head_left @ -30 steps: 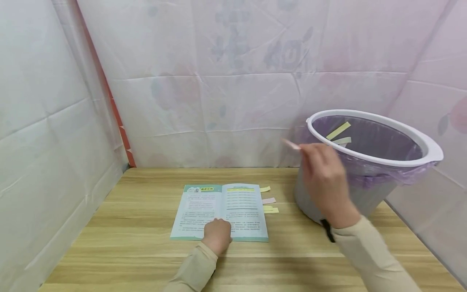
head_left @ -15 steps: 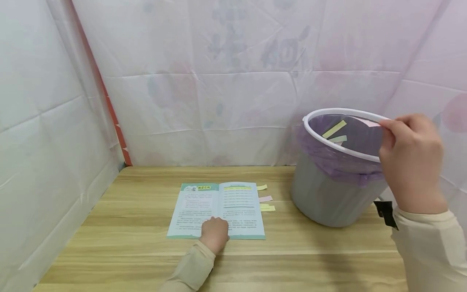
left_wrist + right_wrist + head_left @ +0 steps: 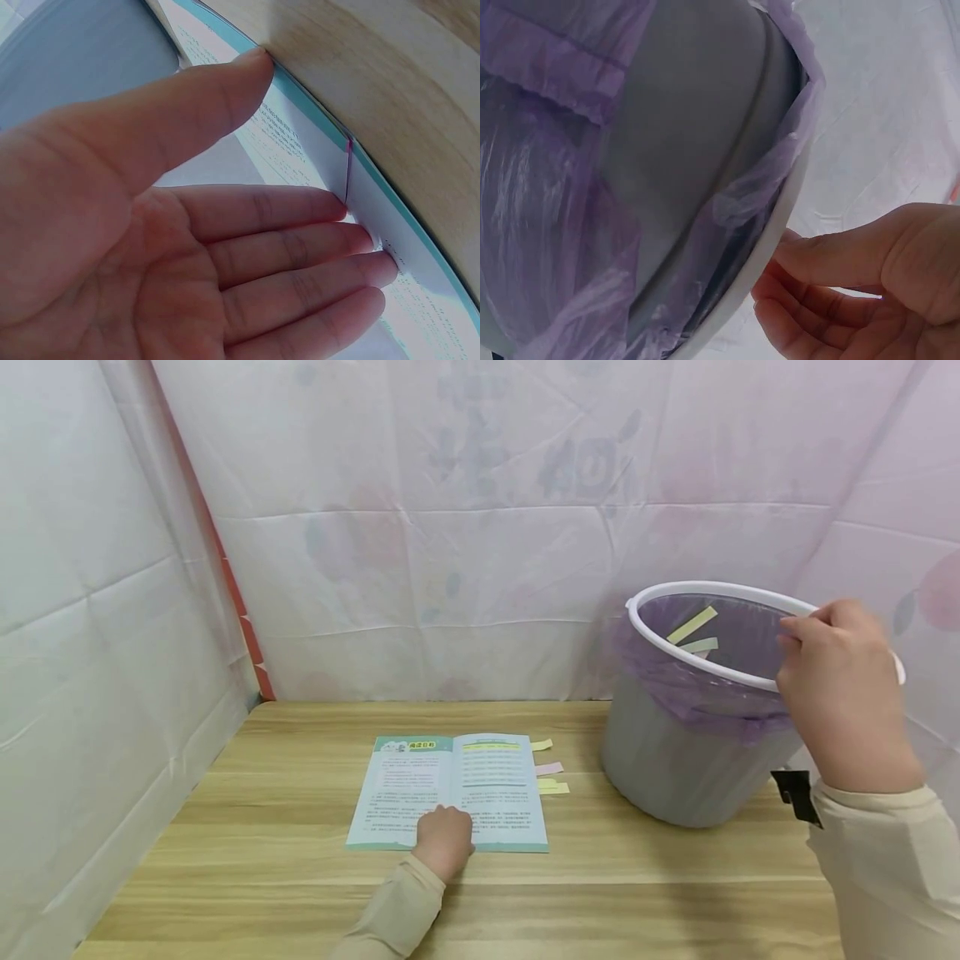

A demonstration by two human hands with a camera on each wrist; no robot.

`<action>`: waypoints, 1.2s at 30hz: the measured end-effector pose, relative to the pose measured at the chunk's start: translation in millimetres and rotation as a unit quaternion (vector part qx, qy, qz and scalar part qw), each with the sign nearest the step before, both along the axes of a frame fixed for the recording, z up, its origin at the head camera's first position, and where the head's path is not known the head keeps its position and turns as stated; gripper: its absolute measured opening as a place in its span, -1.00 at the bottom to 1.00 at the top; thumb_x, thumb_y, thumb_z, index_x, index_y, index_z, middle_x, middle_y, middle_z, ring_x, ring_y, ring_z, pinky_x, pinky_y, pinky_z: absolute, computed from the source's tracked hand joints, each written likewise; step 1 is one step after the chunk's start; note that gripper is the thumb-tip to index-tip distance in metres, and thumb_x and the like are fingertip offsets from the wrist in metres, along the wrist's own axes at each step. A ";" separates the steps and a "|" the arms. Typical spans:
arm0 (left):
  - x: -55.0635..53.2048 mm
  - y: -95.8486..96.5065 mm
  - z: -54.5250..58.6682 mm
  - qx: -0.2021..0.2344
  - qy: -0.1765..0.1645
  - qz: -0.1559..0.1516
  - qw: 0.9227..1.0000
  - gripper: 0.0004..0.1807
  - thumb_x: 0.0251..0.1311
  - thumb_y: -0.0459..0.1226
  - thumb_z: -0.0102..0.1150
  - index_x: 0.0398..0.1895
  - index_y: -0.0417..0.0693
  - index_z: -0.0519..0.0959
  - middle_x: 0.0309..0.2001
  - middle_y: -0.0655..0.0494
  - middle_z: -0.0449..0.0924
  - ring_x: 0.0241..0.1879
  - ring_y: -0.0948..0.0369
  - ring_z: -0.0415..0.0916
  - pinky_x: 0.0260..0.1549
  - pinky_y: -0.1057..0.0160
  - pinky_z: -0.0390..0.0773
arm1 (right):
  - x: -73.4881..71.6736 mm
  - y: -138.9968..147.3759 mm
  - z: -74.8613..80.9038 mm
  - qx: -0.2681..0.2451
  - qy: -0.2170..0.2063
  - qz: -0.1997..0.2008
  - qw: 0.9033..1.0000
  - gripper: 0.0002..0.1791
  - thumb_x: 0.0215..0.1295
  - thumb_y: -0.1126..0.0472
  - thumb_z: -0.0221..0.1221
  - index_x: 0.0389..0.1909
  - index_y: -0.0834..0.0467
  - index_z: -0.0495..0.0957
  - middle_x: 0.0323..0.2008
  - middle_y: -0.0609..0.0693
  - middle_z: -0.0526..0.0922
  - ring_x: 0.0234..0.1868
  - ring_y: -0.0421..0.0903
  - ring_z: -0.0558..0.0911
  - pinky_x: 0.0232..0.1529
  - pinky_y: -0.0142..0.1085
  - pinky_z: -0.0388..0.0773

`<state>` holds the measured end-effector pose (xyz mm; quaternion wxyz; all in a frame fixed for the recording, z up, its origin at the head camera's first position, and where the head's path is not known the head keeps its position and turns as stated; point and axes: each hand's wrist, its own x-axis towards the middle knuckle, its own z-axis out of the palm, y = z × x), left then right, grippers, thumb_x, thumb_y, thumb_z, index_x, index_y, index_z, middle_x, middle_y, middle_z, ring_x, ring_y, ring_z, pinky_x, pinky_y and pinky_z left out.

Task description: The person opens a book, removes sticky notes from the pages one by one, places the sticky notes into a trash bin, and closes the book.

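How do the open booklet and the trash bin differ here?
The booklet lies flat, while the trash bin stands upright and much taller. The booklet is pale with teal trim; the trash bin is gray with a white rim and purple liner. Both are on the table.

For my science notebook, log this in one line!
left hand: on open booklet | right hand: at lined wastebasket | yellow paper strip: inside

In the open booklet's (image 3: 452, 783) yellow heading (image 3: 422, 745), toward eleven o'clock, the characters 阅读 could be read, while its small print (image 3: 502, 818) and the faint characters (image 3: 581, 468) on the wall sheet (image 3: 510, 568), between twelve and one o'clock, were illegible.
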<state>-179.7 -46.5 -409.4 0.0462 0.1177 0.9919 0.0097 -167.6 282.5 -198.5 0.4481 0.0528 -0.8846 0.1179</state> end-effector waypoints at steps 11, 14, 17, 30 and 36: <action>-0.2 -2.0 0.1 0.001 0.003 -0.006 1.000 -0.67 0.02 -0.08 0.41 -0.44 -0.20 0.69 -0.44 -0.01 0.65 -0.26 0.06 0.64 -0.36 0.11 0.65 | 10.1 -60.0 -23.2 0.022 0.100 0.123 0.987 -0.86 0.20 0.57 0.12 -0.24 0.48 0.58 -0.33 0.36 0.48 -0.30 0.30 0.45 -0.30 -0.02 0.39; -1.4 -2.9 0.4 0.004 -0.001 -0.003 1.000 -0.64 0.00 -0.03 0.42 -0.45 -0.18 0.69 -0.49 0.02 0.62 -0.32 0.09 0.62 -0.41 0.12 0.64 | 3.4 -85.2 -44.4 0.004 0.066 0.183 0.981 -0.85 0.11 0.59 0.20 -0.29 0.41 0.62 -0.36 0.25 0.55 -0.35 0.15 0.54 -0.32 -0.17 0.43; -2.4 -3.6 1.6 0.011 -0.009 0.001 1.000 -0.60 -0.05 0.02 0.44 -0.43 -0.15 0.69 -0.49 0.03 0.61 -0.30 0.10 0.62 -0.41 0.12 0.63 | -8.5 -105.3 -71.3 -0.046 -0.042 0.224 0.973 -0.86 0.13 0.54 0.23 -0.28 0.36 0.65 -0.37 0.15 0.62 -0.38 0.01 0.60 -0.33 -0.24 0.51; -2.2 -6.7 3.8 0.031 -0.012 -0.005 0.999 -0.63 -0.10 -0.04 0.49 -0.51 -0.17 0.65 -0.65 0.08 0.50 -0.65 0.27 0.33 -0.60 0.19 0.59 | -54.3 -122.4 -173.7 -0.255 -0.494 0.203 0.806 -0.68 0.42 0.35 -0.06 -0.08 0.58 0.48 -0.11 0.38 0.59 -0.19 0.18 0.63 -0.15 -0.08 0.62; -1.1 -8.2 5.0 0.042 -0.016 -0.007 0.999 -0.61 -0.12 -0.04 0.50 -0.49 -0.20 0.64 -0.65 0.07 0.49 -0.65 0.26 0.33 -0.61 0.20 0.57 | -57.5 -128.3 -190.7 -0.248 -0.525 0.173 0.796 -0.68 0.41 0.30 -0.03 -0.44 0.46 0.51 -0.46 0.15 0.54 -0.44 -0.01 0.53 -0.38 -0.21 0.53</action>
